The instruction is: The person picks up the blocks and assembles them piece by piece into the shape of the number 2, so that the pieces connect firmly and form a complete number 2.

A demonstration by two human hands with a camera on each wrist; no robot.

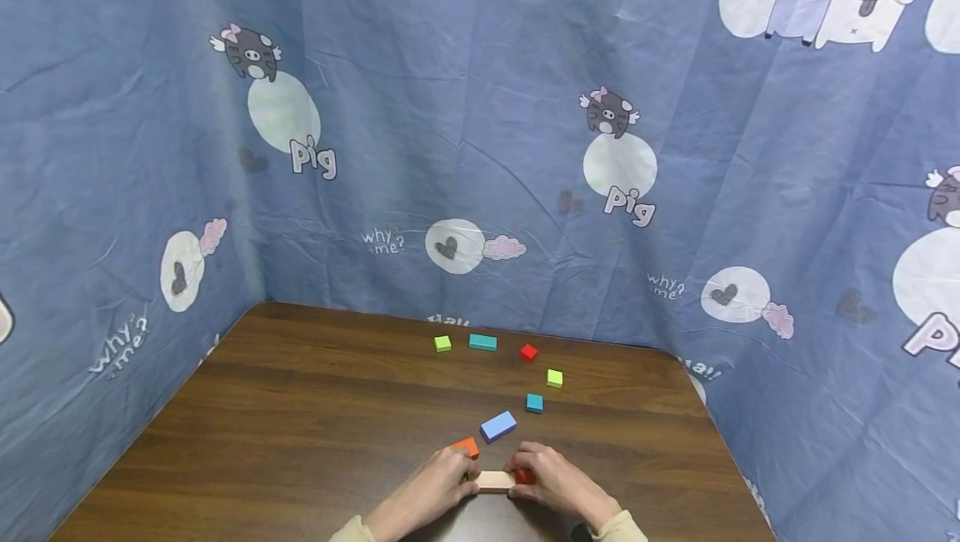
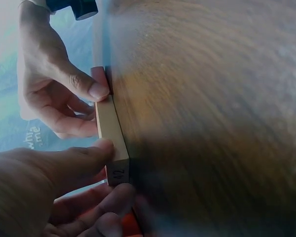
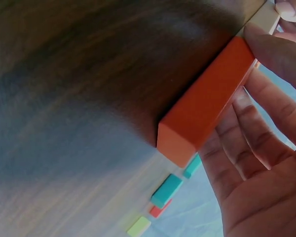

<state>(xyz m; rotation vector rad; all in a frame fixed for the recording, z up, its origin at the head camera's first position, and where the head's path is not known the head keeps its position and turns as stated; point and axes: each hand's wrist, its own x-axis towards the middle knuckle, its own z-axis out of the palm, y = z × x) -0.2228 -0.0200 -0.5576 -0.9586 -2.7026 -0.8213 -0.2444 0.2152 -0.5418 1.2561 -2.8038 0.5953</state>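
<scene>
A cream wooden block (image 1: 495, 481) lies on the table, end to end with a red block (image 3: 207, 98). My left hand (image 1: 442, 475) pinches the cream block's left end between thumb and fingers; that end carries a dark printed mark in the left wrist view. At the join of the two blocks, my right hand (image 1: 551, 475) has its thumb on the near side and fingers on the far side, gripping the red block. An orange block (image 1: 468, 446) sits just beyond the left hand, partly hidden by it.
Beyond the hands lies a blue block (image 1: 498, 426). Farther back are a small teal block (image 1: 534, 403), a yellow-green cube (image 1: 555, 378), a red cube (image 1: 528, 352), a longer teal block (image 1: 483, 342) and a green cube (image 1: 442, 343). Blue printed cloth (image 1: 465, 150) surrounds the table.
</scene>
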